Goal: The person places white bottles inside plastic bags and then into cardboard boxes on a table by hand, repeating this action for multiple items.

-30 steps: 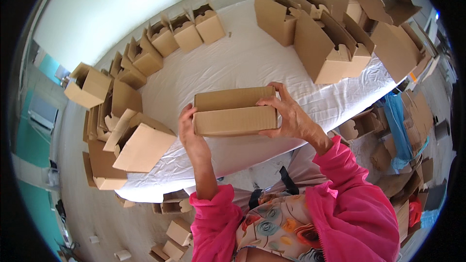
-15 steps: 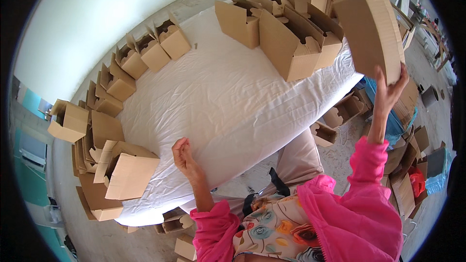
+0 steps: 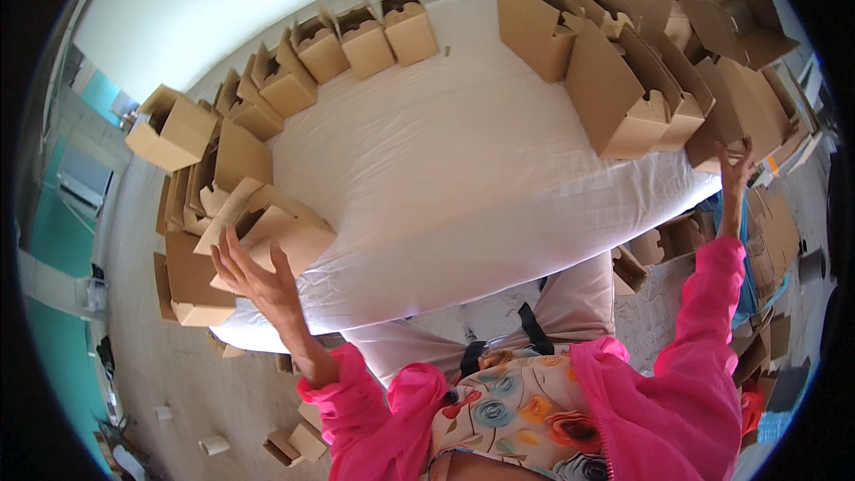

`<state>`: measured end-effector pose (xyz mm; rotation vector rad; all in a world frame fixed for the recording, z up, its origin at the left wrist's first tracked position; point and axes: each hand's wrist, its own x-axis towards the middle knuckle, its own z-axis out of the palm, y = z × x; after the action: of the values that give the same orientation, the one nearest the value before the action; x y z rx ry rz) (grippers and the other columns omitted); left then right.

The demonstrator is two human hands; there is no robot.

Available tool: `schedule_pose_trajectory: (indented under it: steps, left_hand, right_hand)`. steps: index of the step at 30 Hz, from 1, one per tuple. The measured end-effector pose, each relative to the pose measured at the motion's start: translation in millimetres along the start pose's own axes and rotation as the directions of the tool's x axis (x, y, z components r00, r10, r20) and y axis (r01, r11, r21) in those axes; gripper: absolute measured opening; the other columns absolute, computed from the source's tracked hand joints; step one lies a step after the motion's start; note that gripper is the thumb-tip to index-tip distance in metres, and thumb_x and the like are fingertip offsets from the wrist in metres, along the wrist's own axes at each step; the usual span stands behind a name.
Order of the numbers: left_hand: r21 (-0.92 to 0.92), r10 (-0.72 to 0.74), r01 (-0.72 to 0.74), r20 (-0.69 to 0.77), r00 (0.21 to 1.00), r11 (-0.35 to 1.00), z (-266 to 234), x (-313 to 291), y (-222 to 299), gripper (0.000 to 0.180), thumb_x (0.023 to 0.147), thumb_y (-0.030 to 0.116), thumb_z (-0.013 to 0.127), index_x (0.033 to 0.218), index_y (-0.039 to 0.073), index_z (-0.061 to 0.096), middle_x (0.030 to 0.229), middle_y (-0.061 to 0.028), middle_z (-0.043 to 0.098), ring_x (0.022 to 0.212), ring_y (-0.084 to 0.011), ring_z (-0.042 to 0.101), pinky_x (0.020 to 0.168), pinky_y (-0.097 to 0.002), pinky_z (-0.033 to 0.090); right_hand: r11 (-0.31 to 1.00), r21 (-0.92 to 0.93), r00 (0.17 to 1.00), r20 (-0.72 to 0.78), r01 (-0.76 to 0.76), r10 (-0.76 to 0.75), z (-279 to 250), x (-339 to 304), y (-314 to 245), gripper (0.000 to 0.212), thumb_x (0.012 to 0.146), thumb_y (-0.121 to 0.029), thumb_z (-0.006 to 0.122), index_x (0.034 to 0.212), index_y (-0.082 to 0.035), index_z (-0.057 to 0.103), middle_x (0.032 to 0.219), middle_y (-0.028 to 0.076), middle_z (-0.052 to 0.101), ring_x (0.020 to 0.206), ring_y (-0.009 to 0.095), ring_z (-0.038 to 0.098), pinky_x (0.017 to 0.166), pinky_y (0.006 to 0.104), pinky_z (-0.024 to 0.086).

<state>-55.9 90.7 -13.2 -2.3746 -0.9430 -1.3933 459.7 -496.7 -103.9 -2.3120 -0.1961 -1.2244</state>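
My left hand (image 3: 263,285), its fingers spread, is over the near side of an open cardboard box (image 3: 298,236) on the left of the white-covered table (image 3: 427,169). It grips nothing; whether the fingertips touch the box I cannot tell. Far over on the right, my right hand (image 3: 735,174) is at the lower near edge of a brown cardboard box (image 3: 735,107). Its fingers are apart against the cardboard, and the box rests at the table's right end beside the other boxes.
A curved row of open boxes (image 3: 361,44) lines the far left edge. Larger open boxes (image 3: 614,98) stand close together at the far right. More cartons (image 3: 677,240) lie below the table, and a white roll (image 3: 214,445) is on the floor at lower left.
The box that was raised in my right hand is down among the boxes at the right. My left hand has moved left to the open box, its curled fingers now spread. The view has shifted.
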Motion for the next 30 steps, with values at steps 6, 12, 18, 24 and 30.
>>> schedule_pose_trajectory:
  steps: [6, 12, 18, 24, 30]
  left_hand:
    - [0.216, -0.100, 0.028, 0.330, 0.939, 0.976, -20, 4, -51, 0.042, 0.071, 0.013, 0.072, 0.110, 0.011, 0.057, 0.107, -0.0067, 0.061, 0.107, -0.0274, 0.051, 0.090, -0.0447, 0.034]
    - [-0.188, 0.168, -0.141, 0.140, 0.976, 0.972, -32, 17, 22, 0.018, 0.070, -0.003, 0.068, 0.085, 0.004, 0.063, 0.088, -0.0098, 0.064, 0.084, -0.0281, 0.059, 0.073, -0.0402, 0.044]
    - [-0.547, 0.417, -0.256, 0.192, 0.889, 0.797, -18, 18, 93, 0.013, 0.069, -0.003, 0.063, 0.080, 0.003, 0.059, 0.080, -0.0116, 0.059, 0.075, -0.0300, 0.056, 0.067, -0.0391, 0.044]
    - [-0.690, 0.153, 0.030, 0.204, 0.967, 0.724, 0, 31, 64, 0.028, 0.079, 0.005, 0.064, 0.107, 0.003, 0.058, 0.102, -0.0148, 0.060, 0.096, -0.0332, 0.057, 0.086, -0.0391, 0.045]
    - [-0.180, -0.046, 0.034, -0.066, 0.997, 0.983, 70, 81, -130, 0.053, 0.077, 0.005, 0.067, 0.125, -0.004, 0.046, 0.120, -0.0210, 0.053, 0.113, -0.0359, 0.049, 0.094, -0.0419, 0.041]
  right_hand:
    - [0.950, 0.276, 0.978, -0.181, 0.148, -0.099, -65, -39, -178, 0.051, 0.090, -0.022, 0.059, 0.134, -0.002, 0.040, 0.131, 0.019, 0.045, 0.121, 0.034, 0.043, 0.099, 0.0453, 0.036]
    - [0.628, 0.765, 0.915, 0.139, 0.144, -0.379, -74, -101, -349, 0.046, 0.078, 0.002, 0.059, 0.122, -0.001, 0.047, 0.133, 0.017, 0.046, 0.125, 0.030, 0.042, 0.103, 0.0408, 0.034]
    - [0.337, 0.925, 0.586, 0.179, 0.172, -0.790, -97, -127, -465, 0.049, 0.071, -0.010, 0.072, 0.117, -0.007, 0.053, 0.122, 0.015, 0.054, 0.120, 0.032, 0.047, 0.105, 0.0476, 0.030]
    - [0.444, 0.894, 0.553, 0.344, 0.053, -0.759, -73, -136, -453, 0.019, 0.073, -0.020, 0.072, 0.085, -0.006, 0.070, 0.095, 0.009, 0.066, 0.111, 0.028, 0.053, 0.100, 0.0464, 0.035]
    - [0.408, 0.913, 0.519, 0.337, 0.024, -0.786, -73, -139, -453, 0.019, 0.071, -0.017, 0.074, 0.085, -0.004, 0.071, 0.095, 0.011, 0.066, 0.109, 0.029, 0.054, 0.097, 0.0436, 0.038]
